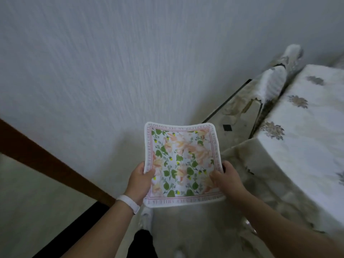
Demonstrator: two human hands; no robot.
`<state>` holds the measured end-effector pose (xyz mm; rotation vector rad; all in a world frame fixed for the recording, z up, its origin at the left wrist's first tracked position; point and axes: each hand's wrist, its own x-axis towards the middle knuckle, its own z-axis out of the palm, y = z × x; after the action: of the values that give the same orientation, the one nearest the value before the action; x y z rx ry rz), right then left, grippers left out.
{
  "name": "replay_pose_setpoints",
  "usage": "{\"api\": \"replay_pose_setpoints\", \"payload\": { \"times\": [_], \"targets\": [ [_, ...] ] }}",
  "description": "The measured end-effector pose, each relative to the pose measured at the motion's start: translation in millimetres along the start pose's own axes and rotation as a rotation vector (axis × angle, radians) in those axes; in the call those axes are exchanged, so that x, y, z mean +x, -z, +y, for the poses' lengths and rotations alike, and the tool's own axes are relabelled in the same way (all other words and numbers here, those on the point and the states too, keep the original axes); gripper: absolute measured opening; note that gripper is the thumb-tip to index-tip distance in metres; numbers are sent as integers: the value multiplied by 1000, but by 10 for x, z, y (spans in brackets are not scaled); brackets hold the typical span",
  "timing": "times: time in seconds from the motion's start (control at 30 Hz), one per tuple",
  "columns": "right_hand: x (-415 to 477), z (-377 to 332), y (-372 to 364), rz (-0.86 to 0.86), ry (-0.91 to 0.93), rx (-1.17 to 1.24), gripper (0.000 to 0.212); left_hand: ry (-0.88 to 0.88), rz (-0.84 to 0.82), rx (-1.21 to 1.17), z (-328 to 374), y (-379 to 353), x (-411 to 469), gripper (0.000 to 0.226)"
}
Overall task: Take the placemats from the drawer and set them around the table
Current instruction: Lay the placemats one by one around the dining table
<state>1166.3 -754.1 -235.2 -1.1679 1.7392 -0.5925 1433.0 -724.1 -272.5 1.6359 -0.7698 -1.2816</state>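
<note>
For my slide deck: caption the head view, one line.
Left hand and right hand hold a floral placemat beside the cloth-covered table.

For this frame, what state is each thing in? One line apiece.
placemat: off the table, held flat in the air.
left hand: grips the placemat's left edge.
right hand: grips its right edge.
table: cloth-covered; no placemat on the part in view.
wristband: worn on the left wrist.
</note>
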Motion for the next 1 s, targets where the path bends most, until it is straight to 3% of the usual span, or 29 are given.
{"api": "replay_pose_setpoints", "payload": {
  "times": [0.13, 0.43, 0.63, 0.83, 1.0],
  "targets": [
    [344, -252, -77, 118, -57, 9, 21, 3, -133, 38, 189, -78, 637, 22],
    [881, -970, -74, 410, -45, 114, 17, -228, -424, 213, 1261, -330, 2031, 26],
    [1005, -1136, 237, 538, -89, 281, 18, -180, -571, 160, 1585, -872, 2449, 23],
    [1456, -1182, 578, 629, -96, 384, 16, -160, -615, 161, 1847, -1544, 2876, 25],
    [2351, -1239, 1025, 633, -84, 447, 18, -155, -575, 144, 2193, -2145, 3431, 23]
  ]
}}
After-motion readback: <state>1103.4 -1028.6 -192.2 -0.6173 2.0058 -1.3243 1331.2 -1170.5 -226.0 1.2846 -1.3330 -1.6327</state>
